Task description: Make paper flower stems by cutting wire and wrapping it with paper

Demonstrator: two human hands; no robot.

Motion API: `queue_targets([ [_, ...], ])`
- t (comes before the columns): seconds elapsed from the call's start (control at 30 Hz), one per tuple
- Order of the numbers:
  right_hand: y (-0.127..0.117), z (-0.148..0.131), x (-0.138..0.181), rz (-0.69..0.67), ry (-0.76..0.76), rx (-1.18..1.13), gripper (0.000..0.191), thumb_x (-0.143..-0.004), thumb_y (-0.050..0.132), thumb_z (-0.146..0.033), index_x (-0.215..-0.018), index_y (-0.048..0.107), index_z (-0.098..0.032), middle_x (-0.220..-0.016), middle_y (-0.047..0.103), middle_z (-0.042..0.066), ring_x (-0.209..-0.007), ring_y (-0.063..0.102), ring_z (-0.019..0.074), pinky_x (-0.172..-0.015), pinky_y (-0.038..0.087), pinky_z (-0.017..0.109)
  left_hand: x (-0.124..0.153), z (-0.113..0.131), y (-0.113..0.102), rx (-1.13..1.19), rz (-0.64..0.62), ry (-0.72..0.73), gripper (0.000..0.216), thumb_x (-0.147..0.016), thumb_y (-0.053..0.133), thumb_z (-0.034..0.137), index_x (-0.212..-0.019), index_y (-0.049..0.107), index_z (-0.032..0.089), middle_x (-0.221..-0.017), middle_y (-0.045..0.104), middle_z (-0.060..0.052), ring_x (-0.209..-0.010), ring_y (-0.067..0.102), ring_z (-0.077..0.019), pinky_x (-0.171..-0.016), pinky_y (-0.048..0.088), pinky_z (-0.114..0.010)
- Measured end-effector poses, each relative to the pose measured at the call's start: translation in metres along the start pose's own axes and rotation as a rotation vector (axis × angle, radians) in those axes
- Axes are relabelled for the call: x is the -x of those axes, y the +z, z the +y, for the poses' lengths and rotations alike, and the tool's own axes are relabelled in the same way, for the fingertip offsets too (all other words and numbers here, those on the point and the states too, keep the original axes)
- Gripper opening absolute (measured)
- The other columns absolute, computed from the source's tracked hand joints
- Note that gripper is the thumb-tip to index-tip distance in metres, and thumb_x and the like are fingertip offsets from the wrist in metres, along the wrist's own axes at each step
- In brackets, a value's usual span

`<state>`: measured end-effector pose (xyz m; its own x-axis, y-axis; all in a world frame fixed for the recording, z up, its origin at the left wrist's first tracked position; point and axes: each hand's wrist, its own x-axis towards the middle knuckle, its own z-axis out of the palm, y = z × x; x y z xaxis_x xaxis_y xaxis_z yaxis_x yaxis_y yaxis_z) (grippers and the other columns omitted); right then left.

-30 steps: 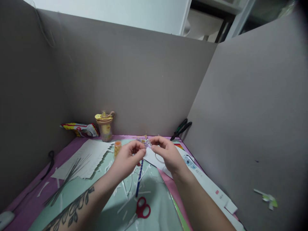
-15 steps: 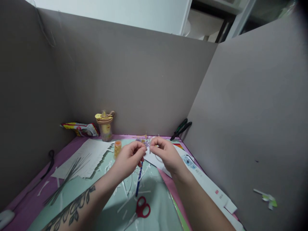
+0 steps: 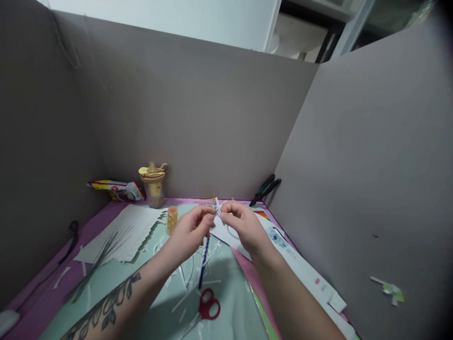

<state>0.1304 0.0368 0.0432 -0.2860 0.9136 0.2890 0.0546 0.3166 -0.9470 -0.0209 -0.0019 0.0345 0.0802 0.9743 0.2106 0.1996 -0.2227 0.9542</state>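
My left hand (image 3: 194, 226) and my right hand (image 3: 242, 223) meet above the middle of the table, fingertips almost touching. Between them a narrow white paper strip (image 3: 217, 205) sticks up, pinched by the fingers of both hands. Its lower end is hidden by the fingers. Below my left hand runs a thin dark-blue stick or pen (image 3: 203, 267); whether it lies on the table or hangs from the hand I cannot tell. Closer to me, red-handled scissors (image 3: 208, 304) lie among white paper scraps (image 3: 180, 302).
At left are a white sheet (image 3: 123, 226) and thin wires (image 3: 102, 264). Behind stand an orange tube (image 3: 172, 219), a lidded cup (image 3: 155, 189) and a snack packet (image 3: 120, 190). Dark-handled pliers (image 3: 265, 190) lean on the grey partition (image 3: 198, 113). Printed card (image 3: 300, 262) lies right.
The white strip now points upward between my fingertips, where before it hung lower beside the right fingers. Both hands stay nearly in place, with the left fingertips slightly closer to the right.
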Motion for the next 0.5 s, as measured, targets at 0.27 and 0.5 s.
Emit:
queue_targets([
  [0.27,0.0010,0.0021,-0.0025,0.027,0.029,-0.064,0.016,-0.064,0.063,-0.025,-0.077,0.056,-0.018,-0.074,0.054,-0.001,-0.068,0.046,0.0127,-0.063,0.035,0.025,0.0000,0.0059,-0.0020,-0.075,0.117,0.049,0.011,-0.076,0.054,0.027,-0.073,0.053,0.017,-0.061,0.050,0.004,-0.048,0.042,-0.0068,-0.047,0.035,-0.019],
  [0.5,0.0006,0.0013,-0.0001,0.013,0.019,0.053,0.010,-0.066,0.061,-0.025,-0.064,0.055,-0.018,-0.073,0.054,0.000,-0.065,0.044,0.0122,-0.059,0.034,0.024,0.0006,0.0061,-0.0026,-0.058,0.098,0.026,0.012,-0.076,0.054,0.029,-0.074,0.054,0.017,-0.057,0.049,0.005,-0.046,0.042,-0.0069,-0.046,0.034,-0.019],
])
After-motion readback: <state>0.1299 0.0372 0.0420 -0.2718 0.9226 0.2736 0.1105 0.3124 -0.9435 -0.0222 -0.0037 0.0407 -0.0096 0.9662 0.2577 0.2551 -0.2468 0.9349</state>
